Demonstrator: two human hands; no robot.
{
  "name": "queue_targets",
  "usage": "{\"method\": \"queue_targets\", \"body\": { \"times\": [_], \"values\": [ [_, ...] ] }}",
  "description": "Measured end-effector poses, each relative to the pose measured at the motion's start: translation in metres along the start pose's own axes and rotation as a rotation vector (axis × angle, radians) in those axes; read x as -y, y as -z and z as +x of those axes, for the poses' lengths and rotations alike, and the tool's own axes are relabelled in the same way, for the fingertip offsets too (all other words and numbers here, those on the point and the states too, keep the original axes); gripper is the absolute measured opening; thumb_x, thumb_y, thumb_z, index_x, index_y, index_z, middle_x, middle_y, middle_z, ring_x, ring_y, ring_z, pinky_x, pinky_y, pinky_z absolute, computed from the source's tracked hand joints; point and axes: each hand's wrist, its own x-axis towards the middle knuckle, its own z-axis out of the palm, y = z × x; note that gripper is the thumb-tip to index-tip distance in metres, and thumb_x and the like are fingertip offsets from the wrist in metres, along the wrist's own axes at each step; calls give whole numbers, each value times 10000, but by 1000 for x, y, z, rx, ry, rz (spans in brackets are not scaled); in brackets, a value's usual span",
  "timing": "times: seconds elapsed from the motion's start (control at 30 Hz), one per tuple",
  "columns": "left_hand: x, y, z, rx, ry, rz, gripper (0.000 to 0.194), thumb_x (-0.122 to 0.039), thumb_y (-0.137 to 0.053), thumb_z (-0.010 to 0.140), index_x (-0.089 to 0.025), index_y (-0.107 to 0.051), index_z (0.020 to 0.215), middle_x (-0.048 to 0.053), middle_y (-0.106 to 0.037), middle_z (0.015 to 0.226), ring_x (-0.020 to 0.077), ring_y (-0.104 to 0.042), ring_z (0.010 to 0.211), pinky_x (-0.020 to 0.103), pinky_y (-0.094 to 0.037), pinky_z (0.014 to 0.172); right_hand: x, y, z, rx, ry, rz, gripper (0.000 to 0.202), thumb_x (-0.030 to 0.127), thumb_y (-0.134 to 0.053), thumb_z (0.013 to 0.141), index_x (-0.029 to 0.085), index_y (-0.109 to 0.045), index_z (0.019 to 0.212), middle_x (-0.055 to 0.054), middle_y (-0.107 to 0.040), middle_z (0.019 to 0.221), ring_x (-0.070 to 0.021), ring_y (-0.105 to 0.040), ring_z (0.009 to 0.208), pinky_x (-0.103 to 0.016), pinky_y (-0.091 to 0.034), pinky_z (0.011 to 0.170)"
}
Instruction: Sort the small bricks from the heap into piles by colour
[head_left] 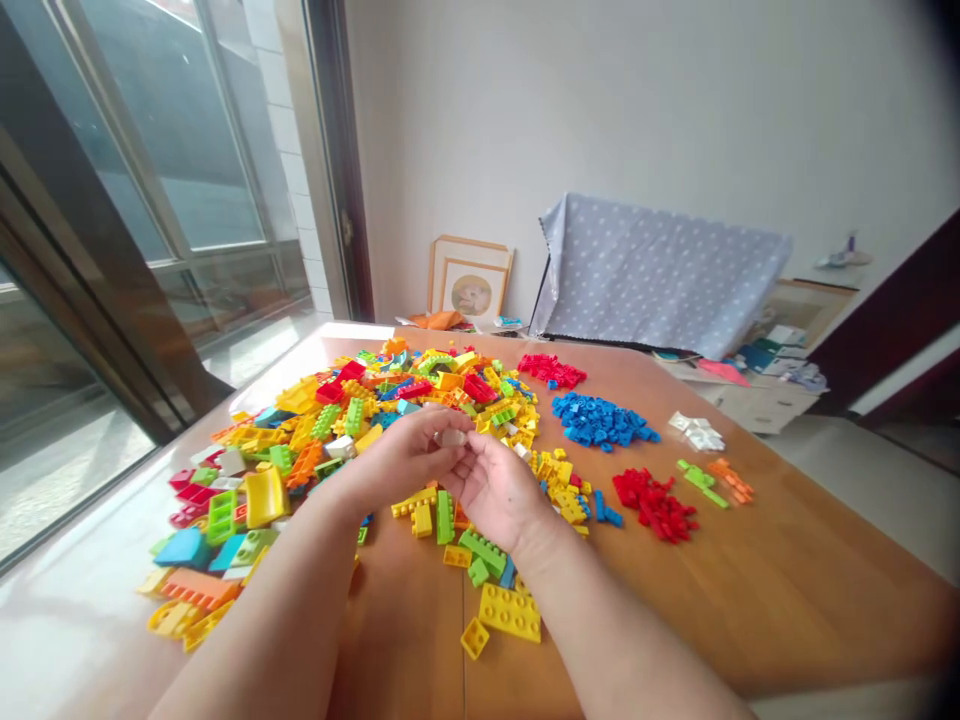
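Both my hands are together over the near right part of a large mixed pile of toy bricks [307, 425]. My left hand [412, 447] has its fingers curled around a small whitish piece [451, 438]. Beside it, my right hand [499, 490] is turned palm up, its fingertips meeting the left hand's fingers; its palm shows bare, and whether its fingertips grip anything is hidden. Below the hands lie green bricks [484, 551] and a large yellow brick [510, 612].
Sorted heaps stand to the right on the wooden table [787, 590]: blue [604, 420], red [656, 505], another red [553, 371], white [697, 432], light green [703, 483] and orange [731, 481]. A dotted cloth [660, 270] hangs behind, and a glass door is at left.
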Motion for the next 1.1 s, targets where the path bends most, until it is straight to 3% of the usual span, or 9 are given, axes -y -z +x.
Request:
{"method": "queue_targets", "body": {
  "times": [0.23, 0.43, 0.67, 0.8, 1.1],
  "values": [
    [-1, 4, 0, -100, 105, -255, 401, -453, -670, 941, -235, -697, 1276, 89, -715, 1158, 242, -648, 1098, 382, -517, 977, 9, 4, -5, 119, 41, -66, 188, 211, -646, 906, 142, -719, 1065, -121, -767, 1163, -200, -718, 1114, -361, -540, 1052],
    [-1, 2, 1, -89, 162, -492, 413, -470, -662, 944, -218, -716, 1267, 104, -719, 1170, 242, -682, 1044, 378, -534, 938, 7, 5, -10, 115, 134, -150, 242, 189, -738, 834, 170, -716, 1075, -102, -772, 1166, -216, -718, 1132, -388, -535, 1045],
    [1, 0, 1, -32, 144, -298, 413, -474, -649, 954, -241, -702, 1292, 90, -693, 1263, 266, -608, 1226, 397, -472, 1057, 2, 10, -5, -6, 149, -169, 267, 195, -835, 750, 181, -712, 987, -37, -783, 1004, -168, -736, 988, -306, -555, 925],
    [0, -2, 2, -4, 122, -185, 395, -486, -658, 944, -243, -716, 1250, 76, -709, 1207, 261, -626, 1178, 392, -471, 1049, 3, 11, -3, -23, 137, -183, 281, 230, -863, 738, 186, -712, 972, -14, -771, 925, -149, -727, 904, -273, -553, 835],
    [-4, -3, 2, -19, 94, -195, 380, -501, -639, 950, -222, -722, 1194, 73, -716, 1106, 230, -636, 1062, 337, -500, 948, 3, 7, -6, -16, 138, -193, 326, 282, -878, 737, 194, -670, 974, -10, -760, 862, -147, -723, 817, -264, -559, 765]
  ]
}}
